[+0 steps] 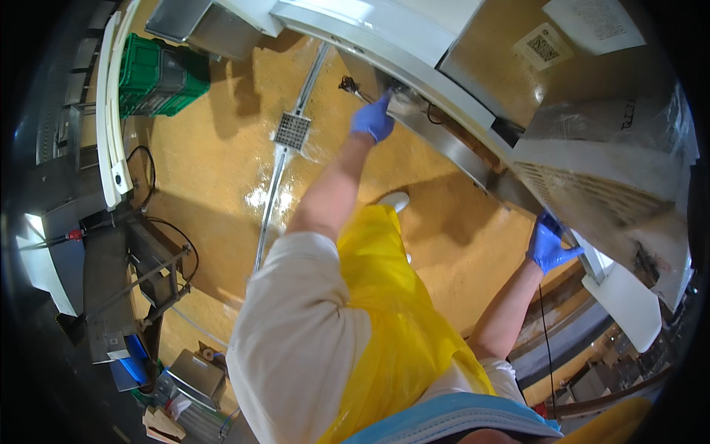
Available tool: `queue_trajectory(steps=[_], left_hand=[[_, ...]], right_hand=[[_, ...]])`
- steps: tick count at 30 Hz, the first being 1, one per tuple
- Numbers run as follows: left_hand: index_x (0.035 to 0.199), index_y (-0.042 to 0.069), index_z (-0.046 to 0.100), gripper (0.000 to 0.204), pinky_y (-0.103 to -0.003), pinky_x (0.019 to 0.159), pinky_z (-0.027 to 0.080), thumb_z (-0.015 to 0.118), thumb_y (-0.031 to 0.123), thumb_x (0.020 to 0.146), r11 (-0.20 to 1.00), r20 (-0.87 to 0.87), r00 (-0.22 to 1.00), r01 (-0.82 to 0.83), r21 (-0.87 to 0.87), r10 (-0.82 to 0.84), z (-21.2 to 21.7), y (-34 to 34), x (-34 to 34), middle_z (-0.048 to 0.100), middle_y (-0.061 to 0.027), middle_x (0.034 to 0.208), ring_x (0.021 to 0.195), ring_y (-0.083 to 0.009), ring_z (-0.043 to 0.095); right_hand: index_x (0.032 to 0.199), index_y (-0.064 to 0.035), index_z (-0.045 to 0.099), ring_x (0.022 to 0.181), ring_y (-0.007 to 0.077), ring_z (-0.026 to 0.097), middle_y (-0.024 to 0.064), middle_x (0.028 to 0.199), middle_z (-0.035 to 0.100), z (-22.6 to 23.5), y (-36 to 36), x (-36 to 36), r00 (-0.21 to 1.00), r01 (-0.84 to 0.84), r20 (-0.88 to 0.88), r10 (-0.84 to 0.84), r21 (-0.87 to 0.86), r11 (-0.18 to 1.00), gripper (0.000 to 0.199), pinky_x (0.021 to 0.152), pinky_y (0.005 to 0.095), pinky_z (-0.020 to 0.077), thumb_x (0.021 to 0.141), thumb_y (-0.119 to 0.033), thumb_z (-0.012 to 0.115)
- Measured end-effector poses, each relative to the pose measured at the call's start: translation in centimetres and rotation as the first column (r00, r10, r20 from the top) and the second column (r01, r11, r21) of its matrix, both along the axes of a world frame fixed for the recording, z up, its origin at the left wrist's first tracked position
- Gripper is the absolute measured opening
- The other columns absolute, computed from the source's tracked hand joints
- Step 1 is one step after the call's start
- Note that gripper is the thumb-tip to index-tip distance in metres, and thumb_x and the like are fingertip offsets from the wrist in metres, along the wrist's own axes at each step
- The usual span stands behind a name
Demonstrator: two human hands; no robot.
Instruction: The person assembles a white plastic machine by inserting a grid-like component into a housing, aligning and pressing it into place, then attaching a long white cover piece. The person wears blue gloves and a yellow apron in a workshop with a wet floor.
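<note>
A large steel machine (621,174) with a slatted vent panel and some clear plastic film stands in front of me and to my right. My left hand (373,120), in a blue glove, is closed at the left end of its low steel edge (444,140); the fingertips are partly hidden there. On the machine's near right side, my right hand (549,244), also gloved in blue, grips the frame beside a white board (625,307). Its thumb sticks out to the right, and its other fingers are partly hidden. A coiled black cable (347,84) lies by my left hand.
A drain channel with a square grate (292,131) crosses the wet tan floor (214,177). Green crates (159,74) stand at the far left. Metal equipment with hanging black cables (159,270) lines the left side. A thin black cord (546,333) hangs beside my right forearm.
</note>
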State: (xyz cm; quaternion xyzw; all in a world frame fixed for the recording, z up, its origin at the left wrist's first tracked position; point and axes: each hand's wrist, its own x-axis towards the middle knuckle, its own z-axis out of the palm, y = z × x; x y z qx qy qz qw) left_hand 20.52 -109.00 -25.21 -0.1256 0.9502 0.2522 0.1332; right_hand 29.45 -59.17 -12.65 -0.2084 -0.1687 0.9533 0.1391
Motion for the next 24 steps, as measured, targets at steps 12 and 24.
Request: queue_trajectory(steps=[12, 24], left_hand=[[0.126, -0.001, 0.065, 0.056, -0.048, 0.091, 0.057, 0.051, 0.049, 0.106, 0.014, 0.176, 0.742, -0.242, 0.970, 0.647, 1.5, -0.5, -0.1, 0.073, -0.0163, 0.106, 0.095, -0.0341, 0.071], [0.140, 0.001, 0.058, 0.067, -0.050, 0.102, 0.051, 0.052, 0.057, 0.104, -0.554, 0.406, 0.765, -0.078, 0.829, 0.499, 3.3, 0.6, -0.8, 0.068, -0.0208, 0.122, 0.113, -0.0352, 0.065]], right_hand=[[0.153, -0.0079, 0.051, 0.144, 0.0374, 0.046, 0.0160, 0.158, 0.050, 1.5, -2.7, -1.8, 0.994, 0.102, 0.044, -0.102, 0.000, 0.995, 0.082, 0.122, 0.0586, 0.0331, 0.091, -0.059, 0.068], [0.154, -0.0037, 0.047, 0.147, 0.0424, 0.043, 0.0242, 0.158, 0.047, -0.5, -0.6, -2.7, 0.986, 0.159, 0.005, -0.169, 0.315, 0.936, 0.099, 0.123, 0.0629, 0.0325, 0.082, -0.069, 0.066]])
